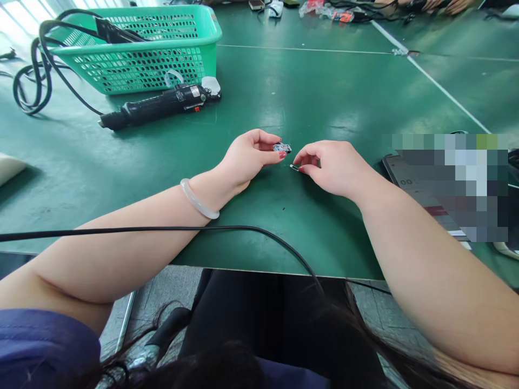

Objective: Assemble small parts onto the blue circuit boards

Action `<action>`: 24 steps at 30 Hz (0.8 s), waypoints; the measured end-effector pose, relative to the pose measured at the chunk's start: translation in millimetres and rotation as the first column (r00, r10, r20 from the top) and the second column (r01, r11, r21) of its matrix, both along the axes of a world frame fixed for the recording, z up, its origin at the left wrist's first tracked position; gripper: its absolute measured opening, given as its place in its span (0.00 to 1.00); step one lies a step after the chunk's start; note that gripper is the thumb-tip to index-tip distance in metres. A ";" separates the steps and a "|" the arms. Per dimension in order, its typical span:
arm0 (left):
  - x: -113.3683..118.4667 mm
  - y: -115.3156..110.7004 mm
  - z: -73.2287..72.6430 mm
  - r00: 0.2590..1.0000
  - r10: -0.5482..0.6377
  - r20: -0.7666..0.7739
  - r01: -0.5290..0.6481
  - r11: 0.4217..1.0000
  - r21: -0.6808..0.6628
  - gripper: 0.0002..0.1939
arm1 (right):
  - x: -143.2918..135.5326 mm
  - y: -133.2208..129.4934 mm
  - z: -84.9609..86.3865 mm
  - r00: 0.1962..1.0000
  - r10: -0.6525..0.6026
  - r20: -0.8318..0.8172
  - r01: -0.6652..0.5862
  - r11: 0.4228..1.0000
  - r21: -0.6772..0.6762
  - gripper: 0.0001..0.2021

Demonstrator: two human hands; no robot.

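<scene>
Between thumb and fingers, my left hand (253, 151) pinches a small electronic part (283, 148) with a dark and silvery, detailed face. It is held just above the green table. Close by on the right, my right hand (330, 165) has its thumb and fingertips closed on a tiny slim piece (294, 167) with a pale end. Its kind is too small to make out. The two held pieces are a short gap apart, not touching. A pale bangle (198, 200) circles my left wrist.
A green perforated basket (162, 65) with black cables stands at the back left. A black electric screwdriver (162, 105) lies before it. A black cable (243, 228) crosses above my left forearm. A phone-like device (409, 183) lies right, partly blurred out. Another person's hands (446, 5) show far right.
</scene>
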State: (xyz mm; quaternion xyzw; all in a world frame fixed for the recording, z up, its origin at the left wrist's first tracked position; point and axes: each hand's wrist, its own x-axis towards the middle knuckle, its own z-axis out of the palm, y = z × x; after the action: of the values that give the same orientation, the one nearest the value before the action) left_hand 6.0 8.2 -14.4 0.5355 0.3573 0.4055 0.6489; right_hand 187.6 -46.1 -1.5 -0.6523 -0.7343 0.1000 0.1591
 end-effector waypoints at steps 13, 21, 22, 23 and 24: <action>-0.4 -2.0 1.1 0.993 -0.045 -0.110 0.046 0.999 0.012 0.14 | 2.6 4.6 -6.3 0.993 -0.031 0.111 0.025 0.998 0.056 0.11; -1.0 -4.0 0.9 0.990 -0.082 -0.118 0.083 0.997 0.003 0.16 | -0.1 -1.4 5.7 0.999 -0.013 -0.052 0.026 0.962 0.271 0.11; -0.9 -4.2 1.0 0.990 -0.085 -0.111 0.086 0.996 0.000 0.16 | -2.9 -2.6 7.3 0.998 -0.001 -0.056 0.016 0.959 0.281 0.11; -0.8 -4.4 1.2 0.990 -0.088 -0.106 0.089 0.996 -0.003 0.16 | -6.0 -3.5 8.4 0.999 0.009 -0.052 0.006 0.959 0.283 0.11; -0.7 -4.6 1.5 0.990 -0.091 -0.103 0.091 0.996 -0.006 0.17 | -8.9 -4.1 9.0 0.999 0.015 -0.045 -0.002 0.960 0.278 0.11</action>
State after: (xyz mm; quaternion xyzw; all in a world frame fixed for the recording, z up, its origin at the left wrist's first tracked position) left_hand 5.3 3.6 -12.9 0.5710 0.3657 0.3470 0.6480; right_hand 178.7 -50.2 7.5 -0.6177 -0.7400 0.0118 0.2659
